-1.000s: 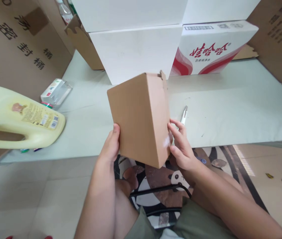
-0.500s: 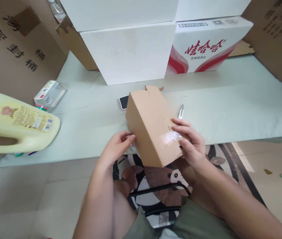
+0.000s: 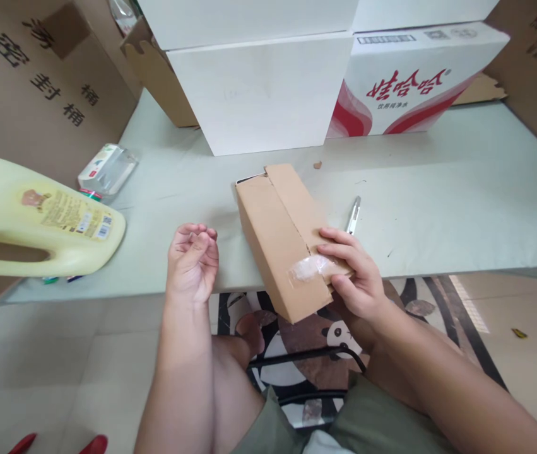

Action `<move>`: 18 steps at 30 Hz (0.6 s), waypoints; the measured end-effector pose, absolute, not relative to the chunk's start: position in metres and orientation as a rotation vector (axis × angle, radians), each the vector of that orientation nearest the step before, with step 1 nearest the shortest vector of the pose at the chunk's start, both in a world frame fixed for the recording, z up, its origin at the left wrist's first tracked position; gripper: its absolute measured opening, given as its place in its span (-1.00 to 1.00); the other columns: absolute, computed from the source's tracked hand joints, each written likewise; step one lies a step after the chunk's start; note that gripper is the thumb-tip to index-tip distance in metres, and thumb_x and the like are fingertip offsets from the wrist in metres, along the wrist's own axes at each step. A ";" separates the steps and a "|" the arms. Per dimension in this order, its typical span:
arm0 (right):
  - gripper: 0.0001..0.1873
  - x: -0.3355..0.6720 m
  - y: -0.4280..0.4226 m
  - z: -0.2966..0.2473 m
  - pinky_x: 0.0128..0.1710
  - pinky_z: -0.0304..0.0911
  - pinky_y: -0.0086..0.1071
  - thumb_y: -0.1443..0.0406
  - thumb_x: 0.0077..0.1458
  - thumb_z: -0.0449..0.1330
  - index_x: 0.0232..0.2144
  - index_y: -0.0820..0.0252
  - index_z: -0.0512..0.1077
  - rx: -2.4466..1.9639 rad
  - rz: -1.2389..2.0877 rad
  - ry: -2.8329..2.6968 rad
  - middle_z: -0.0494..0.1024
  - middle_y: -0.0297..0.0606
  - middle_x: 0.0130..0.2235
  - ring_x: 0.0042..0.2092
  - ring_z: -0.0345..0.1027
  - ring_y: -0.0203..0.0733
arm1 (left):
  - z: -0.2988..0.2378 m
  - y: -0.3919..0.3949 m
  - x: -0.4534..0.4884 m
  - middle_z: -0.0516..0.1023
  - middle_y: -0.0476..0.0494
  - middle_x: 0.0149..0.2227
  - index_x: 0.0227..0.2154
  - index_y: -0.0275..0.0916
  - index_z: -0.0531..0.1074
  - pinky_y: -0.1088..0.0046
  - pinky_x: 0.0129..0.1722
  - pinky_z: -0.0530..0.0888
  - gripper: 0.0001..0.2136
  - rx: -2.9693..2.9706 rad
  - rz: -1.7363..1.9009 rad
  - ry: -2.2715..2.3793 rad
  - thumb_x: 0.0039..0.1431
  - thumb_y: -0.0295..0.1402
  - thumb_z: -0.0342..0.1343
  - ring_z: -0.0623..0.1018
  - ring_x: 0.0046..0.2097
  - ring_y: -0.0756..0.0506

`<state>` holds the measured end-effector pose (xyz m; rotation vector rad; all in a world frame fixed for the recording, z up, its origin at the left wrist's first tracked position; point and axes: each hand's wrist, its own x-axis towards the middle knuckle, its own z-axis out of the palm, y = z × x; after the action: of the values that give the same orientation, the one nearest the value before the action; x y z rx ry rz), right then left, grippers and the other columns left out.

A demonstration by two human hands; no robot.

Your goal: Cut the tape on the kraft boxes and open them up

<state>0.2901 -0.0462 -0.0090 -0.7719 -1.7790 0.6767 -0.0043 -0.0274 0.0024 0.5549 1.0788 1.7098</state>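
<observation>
A brown cardboard box with a strip of clear tape over its seam lies at a slant, its near end jutting past the table edge. My right hand grips its near right side, thumb and fingers closed on the cardboard. Away from the box, to its left, my left hand is raised with thumb and fingertips pinched together; anything between them is too small to make out. A utility knife lies on the table just beyond my right fingers. The box covers most of a phone.
White cartons and a red-printed carton stand at the back of the table. On the left are a pale yellow jug and a clear bottle on its side. Large brown cartons flank both sides.
My left hand has left the box's side and moved left and up, fingers pinched. The box has turned slightly, showing its seam and tape more; my right hand still holds it.
</observation>
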 end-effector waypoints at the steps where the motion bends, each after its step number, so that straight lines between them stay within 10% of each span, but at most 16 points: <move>1: -0.60 0.291 -0.046 -0.009 0.34 0.35 0.14 0.08 0.35 0.19 0.18 -0.10 0.52 -0.772 0.682 -1.777 0.53 -0.16 0.27 0.31 0.43 0.11 | 0.001 -0.028 -0.004 0.62 0.10 -0.31 -0.40 -0.10 0.57 0.76 -0.25 0.59 -0.57 0.560 1.708 1.077 -0.35 -0.30 0.67 0.66 -0.21 0.09; 18: -0.59 0.294 -0.048 -0.012 0.28 0.40 0.14 0.03 0.33 0.19 0.15 -0.06 0.54 -0.826 0.716 -1.776 0.52 -0.11 0.27 0.30 0.43 0.18 | -0.003 -0.027 0.005 0.63 0.07 -0.29 -0.39 -0.11 0.56 0.63 -0.16 0.59 -0.62 0.733 1.721 1.138 -0.28 -0.39 0.61 0.66 -0.22 0.07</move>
<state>0.2938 -0.0479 -0.0116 -0.8264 -1.7764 0.7160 0.0049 -0.0269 -0.0025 0.7331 1.1379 1.7212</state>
